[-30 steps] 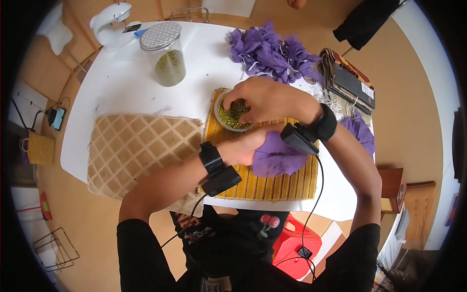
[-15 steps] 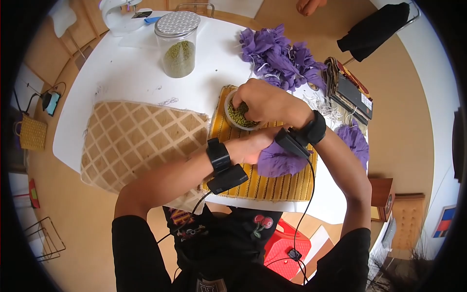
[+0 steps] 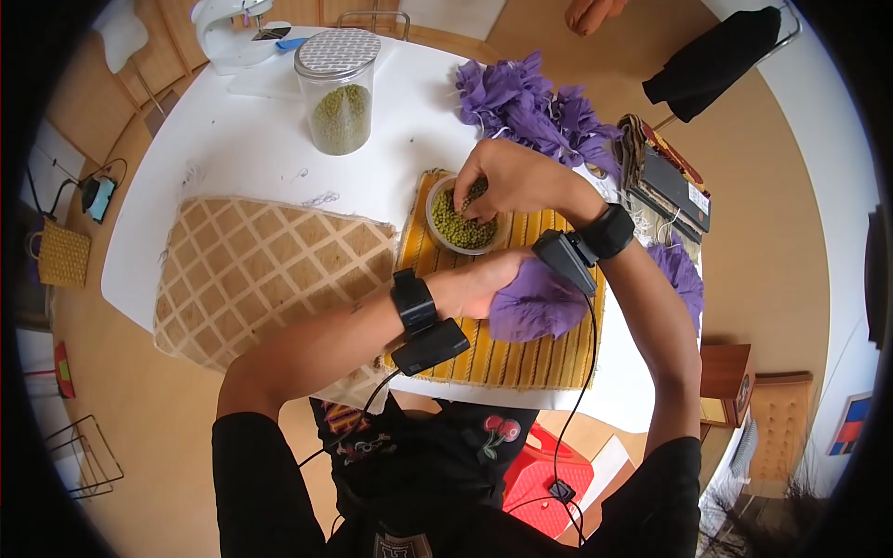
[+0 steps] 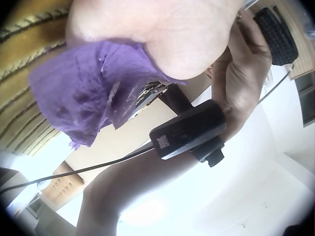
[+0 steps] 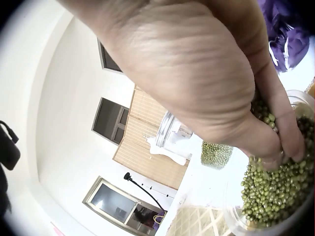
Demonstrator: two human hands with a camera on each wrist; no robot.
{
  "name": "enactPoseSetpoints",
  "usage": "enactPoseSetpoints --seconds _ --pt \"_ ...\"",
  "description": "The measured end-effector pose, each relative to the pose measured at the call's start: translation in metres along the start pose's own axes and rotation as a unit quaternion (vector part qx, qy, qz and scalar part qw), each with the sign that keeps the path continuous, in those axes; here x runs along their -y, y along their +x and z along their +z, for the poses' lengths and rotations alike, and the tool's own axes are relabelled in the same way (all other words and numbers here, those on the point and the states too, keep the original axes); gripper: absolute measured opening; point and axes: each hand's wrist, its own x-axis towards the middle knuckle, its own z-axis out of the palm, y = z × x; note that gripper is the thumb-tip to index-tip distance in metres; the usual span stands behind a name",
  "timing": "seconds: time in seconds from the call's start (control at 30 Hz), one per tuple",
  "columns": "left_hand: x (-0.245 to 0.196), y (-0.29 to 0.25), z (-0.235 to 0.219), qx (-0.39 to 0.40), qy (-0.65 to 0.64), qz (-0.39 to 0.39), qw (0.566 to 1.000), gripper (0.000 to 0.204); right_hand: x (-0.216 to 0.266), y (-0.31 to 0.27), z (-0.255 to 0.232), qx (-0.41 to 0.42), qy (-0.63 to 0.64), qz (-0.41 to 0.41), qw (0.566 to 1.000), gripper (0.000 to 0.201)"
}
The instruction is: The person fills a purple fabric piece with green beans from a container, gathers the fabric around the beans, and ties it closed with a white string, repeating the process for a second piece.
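In the head view my right hand (image 3: 523,181) reaches into a small clear bowl (image 3: 431,221) of green mung beans (image 3: 454,226). Its thumb and fingertips meet among the beans, pinching some, as the right wrist view shows at close range. Just below the bowl, my left hand (image 3: 482,279) holds a piece of purple cloth (image 3: 535,307), which spreads out from the palm side. The left fingers are hidden behind my right wrist. In the left wrist view the purple cloth (image 4: 93,88) hangs beside the heel of that hand.
Under the bowl lies a yellow striped mat (image 3: 446,367), with a tan lattice-patterned cloth (image 3: 270,270) to its left. A lidded jar of beans (image 3: 339,121) stands behind. Gathered purple cloth (image 3: 521,98) is heaped at the back, near stacked fabric books (image 3: 670,177). A white sewing machine (image 3: 219,37) is far left.
The right hand's fingers have drawn together among the beans, and the hand has lifted slightly, uncovering more of the bowl. My left hand stays with the purple cloth. The head view has shifted a little.
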Motion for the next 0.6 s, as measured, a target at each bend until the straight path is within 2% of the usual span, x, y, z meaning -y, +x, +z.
enactPoseSetpoints --seconds 0.03,0.1,0.2,0.33,0.6 --pt "-0.001 0.0 0.002 0.0 0.001 0.0 1.0 0.042 -0.002 0.0 -0.001 -0.001 0.0 0.0 1.0 0.018" --pt "-0.003 -0.001 0.008 -0.01 0.043 -0.001 0.999 0.043 -0.004 0.0 -0.004 0.018 0.097 0.011 0.995 0.015" --pt "-0.004 0.002 -0.001 0.022 0.037 -0.014 0.999 0.045 -0.002 -0.002 -0.01 0.024 0.114 0.025 0.993 0.013" --pt "-0.002 0.005 -0.002 0.024 0.034 -0.013 0.999 0.046 -0.004 -0.002 -0.011 0.033 0.145 0.04 0.988 0.013" --pt "-0.004 -0.002 0.008 -0.031 0.064 -0.01 0.997 0.047 -0.006 0.002 -0.006 0.038 0.171 0.044 0.984 0.014"
